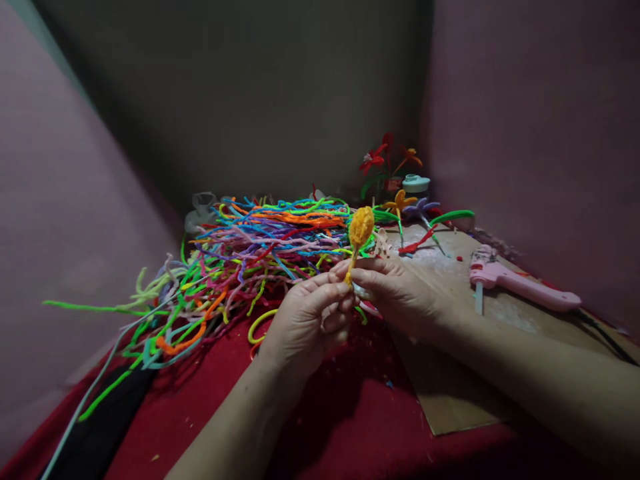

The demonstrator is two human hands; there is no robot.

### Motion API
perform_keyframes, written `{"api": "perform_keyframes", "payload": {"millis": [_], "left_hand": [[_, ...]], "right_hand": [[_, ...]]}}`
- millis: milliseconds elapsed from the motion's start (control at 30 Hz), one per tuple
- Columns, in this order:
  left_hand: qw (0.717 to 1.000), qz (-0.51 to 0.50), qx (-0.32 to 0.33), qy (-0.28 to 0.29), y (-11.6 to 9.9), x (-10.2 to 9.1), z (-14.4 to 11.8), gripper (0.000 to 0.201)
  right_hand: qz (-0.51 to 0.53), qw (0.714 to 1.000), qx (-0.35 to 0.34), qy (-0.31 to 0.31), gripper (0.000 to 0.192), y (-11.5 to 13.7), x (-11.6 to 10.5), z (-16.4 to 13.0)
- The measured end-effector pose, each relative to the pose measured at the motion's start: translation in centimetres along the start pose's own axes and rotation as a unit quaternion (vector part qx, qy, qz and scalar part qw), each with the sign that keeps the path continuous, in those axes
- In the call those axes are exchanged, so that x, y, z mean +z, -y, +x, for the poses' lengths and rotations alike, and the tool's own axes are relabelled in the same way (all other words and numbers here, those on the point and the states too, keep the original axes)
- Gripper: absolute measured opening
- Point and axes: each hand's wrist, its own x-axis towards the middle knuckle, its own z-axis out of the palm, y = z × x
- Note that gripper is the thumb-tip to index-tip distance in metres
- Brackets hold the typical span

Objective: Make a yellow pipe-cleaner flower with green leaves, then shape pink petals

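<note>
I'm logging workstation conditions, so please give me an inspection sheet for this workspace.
Surface: red cloth, with cardboard at right; small scraps on the cloth.
Job's things: yellow fuzzy piece, its rounded head up on a thin stem.
Clutter: jumbled multicoloured fuzzy strands, left and centre; fuzzy flowers beyond the right hand; pink glue gun on the cardboard.
Hands: left hand and right hand both pinch the stem.
Cables: dark cable at the glue gun's handle; pale cord at left, kind unclear.
Surroundings: pinkish panels either side, dark backdrop.
</note>
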Motion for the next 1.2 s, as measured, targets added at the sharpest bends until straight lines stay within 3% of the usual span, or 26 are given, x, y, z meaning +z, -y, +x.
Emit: {"api": "perform_keyframes", "payload": {"millis": [500,1000,1200], "left_hand": [[0.996,0.047,0.048,-0.051,0.43,-0.1,0.1,0.013],[0.999,0.014,0.042,-0.026,0.15,-0.32,0.16,0.005],[0.999,0.015,0.03,-0.028,0.24,-0.44,0.19,0.017]], "right_hand": [[-0.003,1.0,-0.002,0.001,0.006,0.03,-0.12,-0.04],[0.019,1.0,0.015,0.007,0.005,0.51,0.43,-0.21],[0.008,0.999,0.016,0.028,0.008,0.17,0.21,-0.18]]}}
